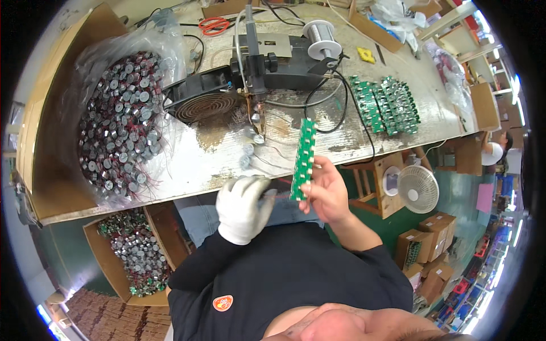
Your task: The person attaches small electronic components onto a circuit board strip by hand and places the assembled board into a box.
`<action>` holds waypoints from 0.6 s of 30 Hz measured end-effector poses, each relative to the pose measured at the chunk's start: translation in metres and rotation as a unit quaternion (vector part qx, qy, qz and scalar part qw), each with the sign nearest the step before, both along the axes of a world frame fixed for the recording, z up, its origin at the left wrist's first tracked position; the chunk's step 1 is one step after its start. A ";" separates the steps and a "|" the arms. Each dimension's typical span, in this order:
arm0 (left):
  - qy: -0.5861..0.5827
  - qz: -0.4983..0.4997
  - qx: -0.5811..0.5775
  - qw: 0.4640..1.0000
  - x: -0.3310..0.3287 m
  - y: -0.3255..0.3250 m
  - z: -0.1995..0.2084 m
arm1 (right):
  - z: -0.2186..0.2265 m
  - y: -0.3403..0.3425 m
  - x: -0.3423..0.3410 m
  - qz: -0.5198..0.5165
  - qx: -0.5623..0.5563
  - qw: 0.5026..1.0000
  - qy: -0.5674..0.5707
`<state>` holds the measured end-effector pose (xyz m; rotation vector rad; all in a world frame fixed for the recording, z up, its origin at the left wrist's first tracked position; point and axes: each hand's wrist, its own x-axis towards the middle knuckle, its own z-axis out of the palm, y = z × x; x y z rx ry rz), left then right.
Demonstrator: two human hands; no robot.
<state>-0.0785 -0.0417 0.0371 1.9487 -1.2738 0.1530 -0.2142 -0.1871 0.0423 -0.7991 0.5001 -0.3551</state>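
In my bare right hand (325, 190) is a long green circuit board strip (304, 156), pinched near its lower end between thumb and fingers and tilted up over the table's front edge. Small pale parts run along the strip. My left hand (242, 207), in a white glove, is at the front edge with its fingers curled; what they hold is hidden, though thin reddish wires show beside the fingertips. Beyond it, a few small round motors (248, 149) with thin wires lie on the worn table (187, 176), below the tip of a soldering machine (256, 74).
A carton lined with clear plastic holds many small motors (122, 122) at left. Stacked green boards (387, 105) lie at right, near a solder wire spool (322, 40). Red scissors (214, 26) lie at the back. A white fan (418, 188) stands right; another filled carton (136, 256) sits below left.
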 end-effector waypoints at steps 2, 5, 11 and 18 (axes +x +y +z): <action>-0.037 0.007 -0.047 0.998 -0.014 -0.010 -0.003 | 0.007 0.016 -0.013 -0.001 -0.029 1.000 -0.011; -0.018 -0.003 -0.084 0.996 -0.021 -0.030 0.007 | 0.026 0.032 -0.028 0.025 -0.109 0.994 -0.018; 0.190 -0.036 -0.190 0.963 -0.036 -0.019 0.023 | 0.054 0.022 -0.051 -0.033 -0.347 0.936 -0.043; 0.572 -0.052 -0.250 0.780 -0.030 0.058 0.051 | 0.139 0.070 -0.007 0.094 -0.007 0.835 -0.543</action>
